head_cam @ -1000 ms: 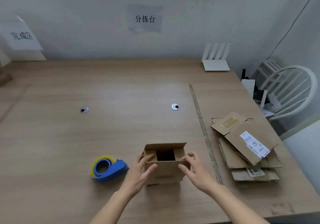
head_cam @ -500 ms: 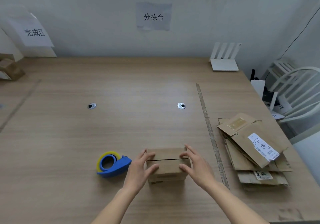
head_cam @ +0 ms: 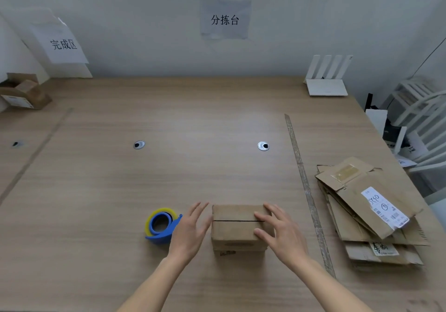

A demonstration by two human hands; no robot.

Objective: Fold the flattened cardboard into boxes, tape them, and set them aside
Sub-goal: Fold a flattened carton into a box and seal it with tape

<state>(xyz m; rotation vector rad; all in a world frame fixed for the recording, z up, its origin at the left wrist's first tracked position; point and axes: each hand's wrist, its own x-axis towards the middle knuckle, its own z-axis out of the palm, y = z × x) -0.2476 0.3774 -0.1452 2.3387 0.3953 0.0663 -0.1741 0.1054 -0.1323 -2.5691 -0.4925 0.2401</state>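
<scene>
wall signs [head_cam: 225, 19] — 分拣台, 完成区

Soft, even daylight is filling the room, and a pale sheen is spreading across the middle of the table [head_cam: 200, 130]. Shadows are staying faint under the hands [head_cam: 190, 229] and the box [head_cam: 237, 229]. The wide lens is bowing the table's edges outward, and the chair [head_cam: 422, 118] at far right is smearing into blur.

A: What is getting cut off here?

B: The small open box [head_cam: 23, 93] is running off the left edge, and the white chair [head_cam: 421, 123] off the right.

A: And the flattened cardboard stack [head_cam: 369, 211]?

B: Its label print is showing too small to read, and the lower sheets are lying mostly covered.

A: The tape dispenser [head_cam: 161, 226]?

B: The left hand [head_cam: 190, 233] is hiding its right end.
</scene>
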